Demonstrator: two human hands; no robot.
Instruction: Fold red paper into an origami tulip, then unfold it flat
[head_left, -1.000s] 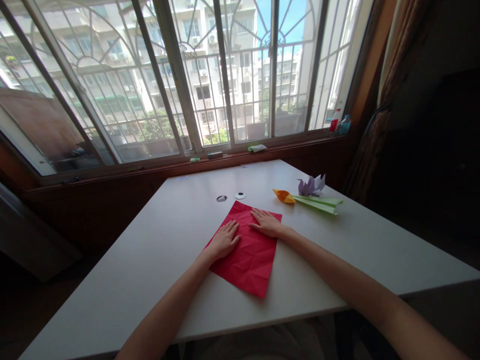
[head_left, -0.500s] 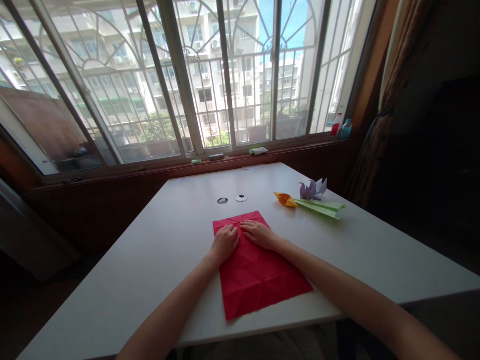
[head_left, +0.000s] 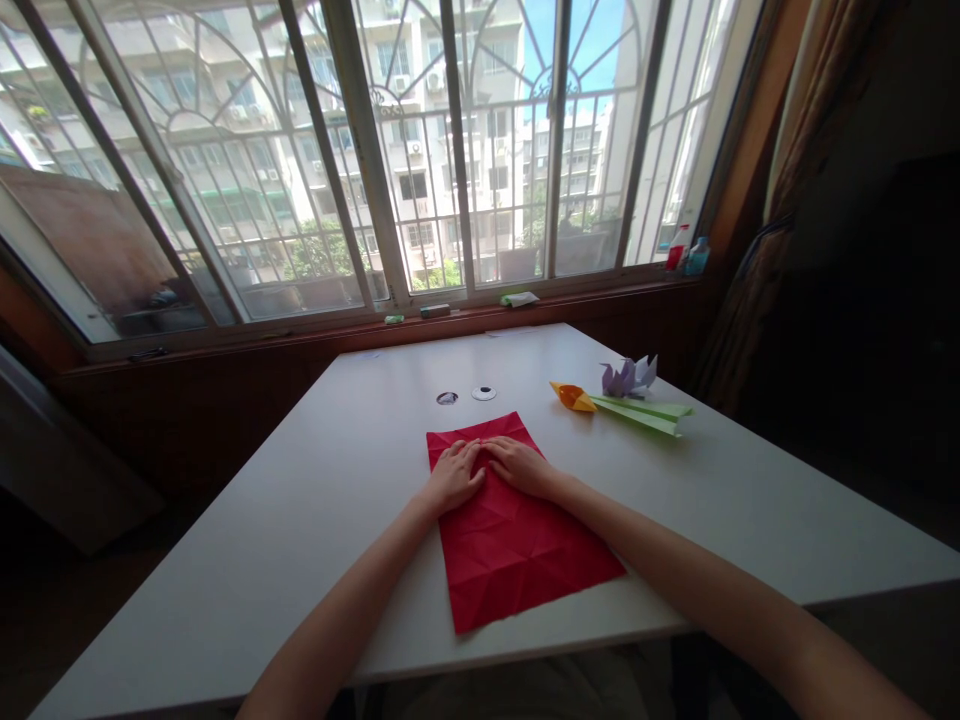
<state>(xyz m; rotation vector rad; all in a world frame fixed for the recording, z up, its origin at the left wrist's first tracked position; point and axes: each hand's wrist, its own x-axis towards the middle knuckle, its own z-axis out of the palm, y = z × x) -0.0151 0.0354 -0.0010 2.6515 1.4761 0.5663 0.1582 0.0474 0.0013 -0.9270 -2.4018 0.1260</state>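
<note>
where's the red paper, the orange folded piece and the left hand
red paper [head_left: 517, 555]: head view, on the creased lower middle of the sheet
orange folded piece [head_left: 572, 396]: head view, on its body
left hand [head_left: 455, 474]: head view, on the back of the hand

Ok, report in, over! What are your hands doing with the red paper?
Left hand and right hand flat, pressing the far end of the red paper. Paper lies creased on the white table. Nothing in the way.
</note>
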